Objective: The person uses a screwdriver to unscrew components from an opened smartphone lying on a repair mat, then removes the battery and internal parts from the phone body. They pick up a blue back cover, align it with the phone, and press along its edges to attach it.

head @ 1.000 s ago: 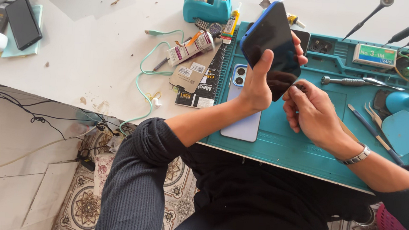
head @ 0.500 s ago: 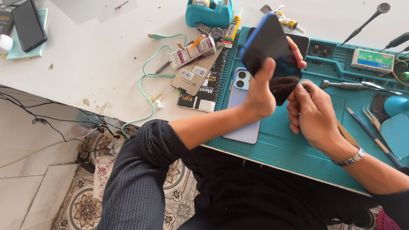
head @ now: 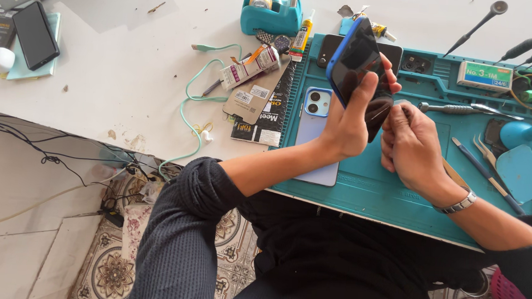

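**Head view: blue-edged phone held tilted over the teal mat**

Head camera looks down on a teal work mat (head: 397, 193) whose near edge runs along the table's front lip, just above the person's lap. Bare mat lies below and right of the hands; the white tabletop (head: 129, 88) to the left has open room between scattered items.

The left hand (head: 349, 126) is clamped on a blue-edged phone (head: 358, 66), fingers wrapped round its far side and thumb pressed on the dark screen. The phone is raised off the mat, its long axis running from the hands up and leftward, top end toward the far side of the table, screen facing the camera. The right hand (head: 409, 145) touches the phone's lower end with fingers curled together; what they pinch cannot be told.

Directly under the left wrist a light blue phone (head: 315, 134) lies camera-side up on the mat. A screwdriver (head: 456, 108) lies just beyond the right hand, tweezers (head: 484, 152) and a blue spudger (head: 486, 176) to its right. A teal tape dispenser (head: 272, 13) and glue tube (head: 301, 36) sit farther off.
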A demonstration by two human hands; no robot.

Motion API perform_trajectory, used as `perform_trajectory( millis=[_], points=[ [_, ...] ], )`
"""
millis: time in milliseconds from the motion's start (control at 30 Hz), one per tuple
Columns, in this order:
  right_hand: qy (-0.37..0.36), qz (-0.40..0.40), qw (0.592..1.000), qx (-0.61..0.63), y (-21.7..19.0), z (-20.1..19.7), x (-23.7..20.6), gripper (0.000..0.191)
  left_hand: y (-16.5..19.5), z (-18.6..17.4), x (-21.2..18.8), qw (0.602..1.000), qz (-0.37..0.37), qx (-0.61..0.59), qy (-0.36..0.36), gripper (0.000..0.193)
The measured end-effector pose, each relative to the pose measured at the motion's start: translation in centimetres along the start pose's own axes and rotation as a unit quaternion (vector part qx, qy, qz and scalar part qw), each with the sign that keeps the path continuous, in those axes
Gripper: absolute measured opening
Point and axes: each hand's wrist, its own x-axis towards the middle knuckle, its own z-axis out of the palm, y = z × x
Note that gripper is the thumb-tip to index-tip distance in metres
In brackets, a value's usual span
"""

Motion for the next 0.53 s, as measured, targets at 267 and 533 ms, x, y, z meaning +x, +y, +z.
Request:
perform_trajectory(
  millis=[267,533],
  points=[
    [-0.009,0.040,0.996,-0.076,-1.1,0.2,0.1,0.031,1.0,-0.6,0.6,0.994,-0.100,-0.027,0.046,0.045],
    [-0.036,0.031,0.975,-0.219,-1.8,-0.5,-0.1,0.033,2.9,-1.1,2.3,0.987,-0.159,0.014,0.014,0.063]
  ],
)
